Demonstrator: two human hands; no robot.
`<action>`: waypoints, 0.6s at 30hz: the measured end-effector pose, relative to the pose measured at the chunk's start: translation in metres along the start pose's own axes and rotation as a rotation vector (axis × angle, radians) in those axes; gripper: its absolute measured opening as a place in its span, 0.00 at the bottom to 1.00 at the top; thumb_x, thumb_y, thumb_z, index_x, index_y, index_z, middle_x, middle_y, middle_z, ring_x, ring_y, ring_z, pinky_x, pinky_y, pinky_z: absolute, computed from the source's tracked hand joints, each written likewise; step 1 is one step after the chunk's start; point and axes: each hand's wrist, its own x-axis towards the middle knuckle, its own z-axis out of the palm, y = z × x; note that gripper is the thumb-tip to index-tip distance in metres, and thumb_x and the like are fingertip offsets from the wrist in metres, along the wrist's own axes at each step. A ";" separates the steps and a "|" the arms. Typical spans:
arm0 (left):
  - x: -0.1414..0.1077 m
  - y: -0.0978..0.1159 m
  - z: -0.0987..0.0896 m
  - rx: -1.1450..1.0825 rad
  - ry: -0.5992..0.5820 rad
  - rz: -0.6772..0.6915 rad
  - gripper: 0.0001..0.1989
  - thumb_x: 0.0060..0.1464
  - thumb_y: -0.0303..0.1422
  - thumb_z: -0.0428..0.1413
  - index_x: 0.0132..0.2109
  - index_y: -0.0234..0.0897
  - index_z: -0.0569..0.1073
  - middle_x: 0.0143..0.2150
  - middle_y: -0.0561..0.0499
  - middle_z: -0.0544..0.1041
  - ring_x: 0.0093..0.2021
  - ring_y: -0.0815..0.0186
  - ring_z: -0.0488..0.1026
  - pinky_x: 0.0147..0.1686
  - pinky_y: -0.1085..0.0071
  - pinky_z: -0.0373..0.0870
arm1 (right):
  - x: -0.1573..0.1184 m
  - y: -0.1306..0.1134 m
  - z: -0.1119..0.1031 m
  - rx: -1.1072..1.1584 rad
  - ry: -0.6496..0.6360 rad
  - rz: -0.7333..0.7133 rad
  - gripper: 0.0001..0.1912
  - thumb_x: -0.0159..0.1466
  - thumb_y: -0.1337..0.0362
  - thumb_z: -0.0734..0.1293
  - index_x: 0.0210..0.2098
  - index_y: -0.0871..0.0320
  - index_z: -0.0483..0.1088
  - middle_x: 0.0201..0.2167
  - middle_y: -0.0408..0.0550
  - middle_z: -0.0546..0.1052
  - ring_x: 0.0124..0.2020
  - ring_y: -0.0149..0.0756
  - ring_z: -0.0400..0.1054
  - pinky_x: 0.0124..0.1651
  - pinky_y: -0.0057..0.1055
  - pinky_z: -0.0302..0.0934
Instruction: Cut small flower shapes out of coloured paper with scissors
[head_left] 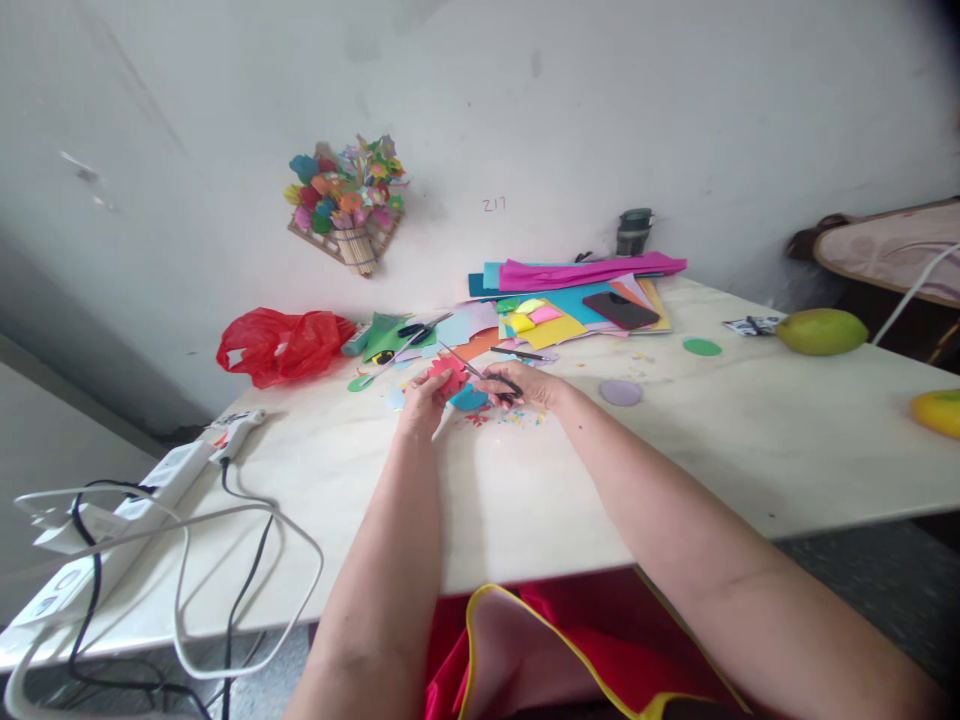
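Between the fingers of my left hand [425,402] is a red paper cutout [448,374] with a notched edge. My right hand [529,383] is closed around the black handles of a pair of scissors [465,364], whose blades point up and left, close beside the red paper. Under the hands lies a blue paper disc [469,398], partly covered. Small coloured paper scraps [517,418] are scattered on the table just in front. A dark pen [523,353] rests behind my right hand.
Coloured sheets [592,272] and a phone [621,310] lie at the back, with a second pair of scissors [420,330]. A red plastic bag [281,345] is left. A power strip [161,485] with loose cables runs along the left edge. A mango-like fruit [821,332] sits right.
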 end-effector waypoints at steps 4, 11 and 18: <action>0.000 0.001 0.000 0.006 -0.011 -0.003 0.16 0.33 0.35 0.73 0.29 0.36 0.76 0.30 0.48 0.81 0.31 0.62 0.79 0.38 0.62 0.79 | -0.001 -0.001 0.001 -0.005 0.002 0.000 0.18 0.61 0.52 0.72 0.30 0.61 0.68 0.18 0.40 0.72 0.14 0.22 0.60 0.12 0.19 0.44; -0.001 0.001 0.001 0.018 -0.011 -0.001 0.14 0.34 0.34 0.72 0.29 0.36 0.77 0.30 0.48 0.81 0.31 0.61 0.79 0.38 0.62 0.78 | -0.003 -0.005 0.002 -0.016 0.014 0.007 0.17 0.62 0.53 0.71 0.30 0.61 0.68 0.17 0.39 0.71 0.13 0.22 0.60 0.12 0.19 0.44; -0.002 0.002 0.002 0.017 -0.004 0.001 0.14 0.34 0.33 0.72 0.29 0.37 0.77 0.29 0.49 0.81 0.31 0.61 0.79 0.37 0.63 0.78 | -0.004 -0.006 0.003 -0.004 0.018 0.022 0.18 0.59 0.51 0.72 0.30 0.60 0.68 0.17 0.38 0.70 0.14 0.22 0.59 0.13 0.19 0.44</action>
